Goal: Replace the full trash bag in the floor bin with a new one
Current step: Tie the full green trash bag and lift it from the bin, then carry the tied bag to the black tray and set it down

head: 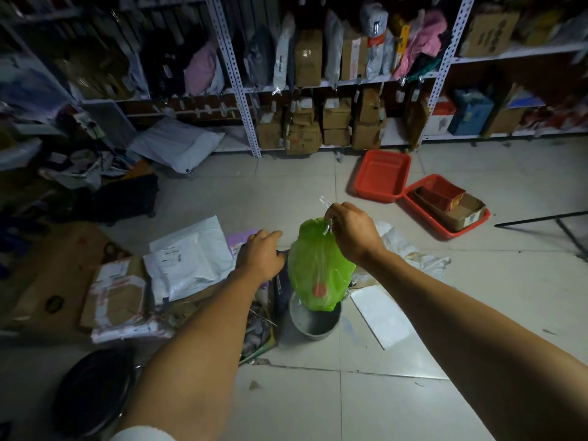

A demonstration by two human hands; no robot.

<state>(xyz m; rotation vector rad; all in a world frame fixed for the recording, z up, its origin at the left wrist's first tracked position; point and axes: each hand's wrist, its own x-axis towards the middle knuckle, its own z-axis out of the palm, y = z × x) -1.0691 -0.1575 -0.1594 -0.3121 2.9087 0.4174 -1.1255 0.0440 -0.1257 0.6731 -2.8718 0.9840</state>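
Lifting out: the green trash bag point(319, 268) hangs by its gathered top, its bottom just inside the mouth of the small grey floor bin point(315, 323), so it is almost clear of the rim.
Right hand: the right hand point(351, 232) is pinched shut on the bag's bunched neck, where a twist of pale plastic sticks up above the fingers.
Left hand: the left hand point(261, 254) hovers just left of the bag with fingers loosely curled and grips nothing that I can see; whether it touches the bag's side is unclear.
Step in hand: by my reading, taking the full bag out; no new liner is in the bin yet, and I cannot pick one out nearby.
Next move: probably raising the bag fully clear without snagging the rim, setting it aside, then finding a fresh bag to open and fit over the rim.
Around the bin: white mailers point(187, 259) and a taped carton point(116, 292) lie left of it, a white board point(383, 316) right, two red trays point(383, 176) further back, and stocked shelves point(318, 84) behind.
Writing: labels on the mailers and carton are too small and blurred to read; a round red mark on the bag is illegible.
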